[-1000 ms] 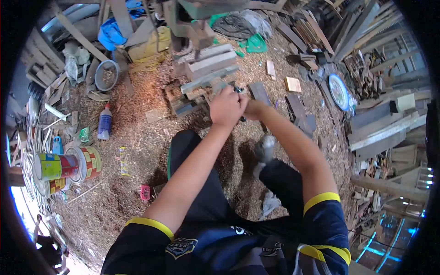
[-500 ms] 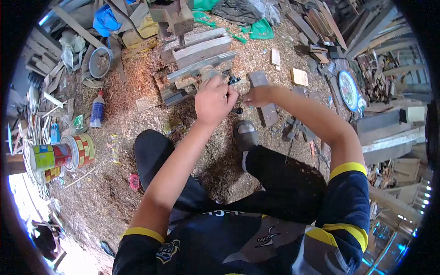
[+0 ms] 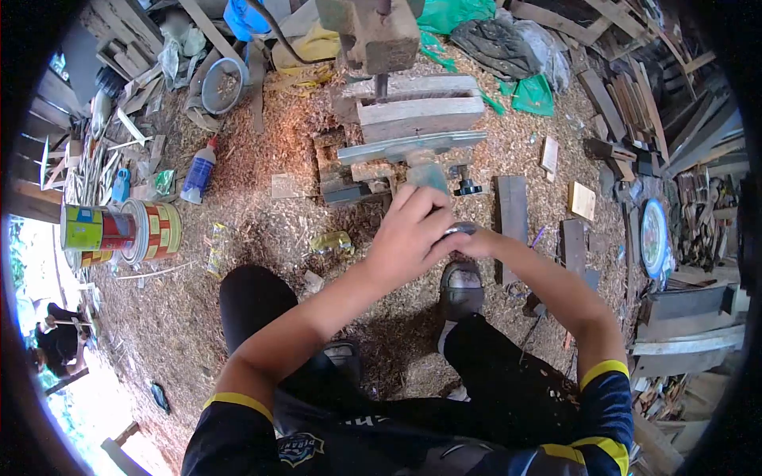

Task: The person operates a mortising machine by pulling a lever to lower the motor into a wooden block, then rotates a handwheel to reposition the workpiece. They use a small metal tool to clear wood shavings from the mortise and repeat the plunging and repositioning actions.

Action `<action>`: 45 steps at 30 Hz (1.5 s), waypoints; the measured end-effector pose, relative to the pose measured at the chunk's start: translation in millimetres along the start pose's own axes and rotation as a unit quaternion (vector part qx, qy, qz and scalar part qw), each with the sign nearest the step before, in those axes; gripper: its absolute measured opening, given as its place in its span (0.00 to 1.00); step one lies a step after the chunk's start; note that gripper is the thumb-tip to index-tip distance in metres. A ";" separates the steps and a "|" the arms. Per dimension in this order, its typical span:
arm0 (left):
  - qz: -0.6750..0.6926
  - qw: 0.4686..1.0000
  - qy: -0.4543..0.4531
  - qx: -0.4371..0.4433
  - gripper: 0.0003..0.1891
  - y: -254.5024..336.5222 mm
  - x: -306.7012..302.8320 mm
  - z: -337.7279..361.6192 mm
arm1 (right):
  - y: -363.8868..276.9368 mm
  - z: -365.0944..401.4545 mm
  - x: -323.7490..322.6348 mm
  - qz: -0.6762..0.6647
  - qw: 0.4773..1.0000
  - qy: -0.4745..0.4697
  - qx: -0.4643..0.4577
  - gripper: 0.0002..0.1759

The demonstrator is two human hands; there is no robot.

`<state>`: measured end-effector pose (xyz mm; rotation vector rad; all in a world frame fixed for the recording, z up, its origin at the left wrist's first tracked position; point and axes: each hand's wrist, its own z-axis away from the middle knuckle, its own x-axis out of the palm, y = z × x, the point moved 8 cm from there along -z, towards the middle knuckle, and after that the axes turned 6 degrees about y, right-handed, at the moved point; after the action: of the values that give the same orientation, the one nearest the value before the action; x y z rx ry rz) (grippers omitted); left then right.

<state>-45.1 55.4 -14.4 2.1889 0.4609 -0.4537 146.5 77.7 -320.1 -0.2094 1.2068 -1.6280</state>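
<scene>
My left hand (image 3: 409,236) is curled over a small shiny metal part (image 3: 460,228), above my grey shoe (image 3: 462,287). My right hand (image 3: 480,242) meets it from the right and is mostly hidden behind the left one; its fingertips pinch the same part. Just beyond the hands, a long grey metal bar (image 3: 413,146) lies on stacked wood blocks (image 3: 419,115) on the sawdust floor. A black knob (image 3: 467,189) stands below the bar's right end, apart from both hands.
A blue glue bottle (image 3: 198,173) and colourful tins (image 3: 123,232) lie to the left. A dark plank (image 3: 512,216) and a blue plate (image 3: 652,236) lie to the right, among scrap wood. A heavy wooden block (image 3: 381,33) hangs at the top. Another person (image 3: 55,341) is at the far left.
Both hands have pulled back from the metal bar and black knob toward my body and closed together. The view has tilted, so the wood blocks sit further right.
</scene>
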 end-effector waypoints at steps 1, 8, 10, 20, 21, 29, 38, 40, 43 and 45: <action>-0.005 1.000 -0.007 0.001 0.16 -1.1 2.1 1.2 | 10.2 -0.9 8.1 -0.047 0.998 -0.012 0.033 0.34; 0.013 1.000 0.002 0.014 0.16 -2.0 1.4 0.0 | -15.3 14.7 9.4 -0.113 0.989 -0.024 0.095 0.23; 0.012 1.000 0.012 0.019 0.16 -1.7 0.9 0.1 | 4.6 10.7 19.9 -0.100 0.990 -0.026 0.096 0.24; 0.017 1.000 0.006 0.016 0.16 -2.3 1.9 2.5 | -33.6 15.5 2.7 0.038 0.995 0.090 -0.002 0.31; 0.013 1.000 -0.001 0.014 0.16 -1.9 1.8 2.8 | -30.5 14.6 4.1 0.037 0.994 0.099 -0.005 0.32; -0.011 0.998 -0.050 -0.034 0.11 -2.4 -4.7 9.7 | -38.5 24.8 -8.2 0.128 0.985 0.112 0.014 0.37; 0.003 0.998 -0.048 -0.038 0.10 -2.5 -5.6 13.7 | -62.1 38.2 -17.7 0.135 0.982 0.099 0.083 0.42; 0.004 0.996 -0.066 -0.056 0.12 -4.6 -5.9 15.7 | -40.5 31.9 -12.6 0.147 0.980 0.112 0.069 0.42; 0.000 0.996 -0.074 -0.057 0.13 -5.1 -5.1 17.2 | -36.7 32.0 -9.6 0.154 0.979 0.126 0.051 0.43; -0.004 0.996 -0.073 -0.056 0.13 -4.8 -5.8 18.1 | -41.9 33.0 -11.9 0.153 0.979 0.130 0.045 0.45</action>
<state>-55.3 42.9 -25.5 2.0298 0.4060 -0.5747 146.8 65.1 -266.9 0.2451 1.2855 -1.4637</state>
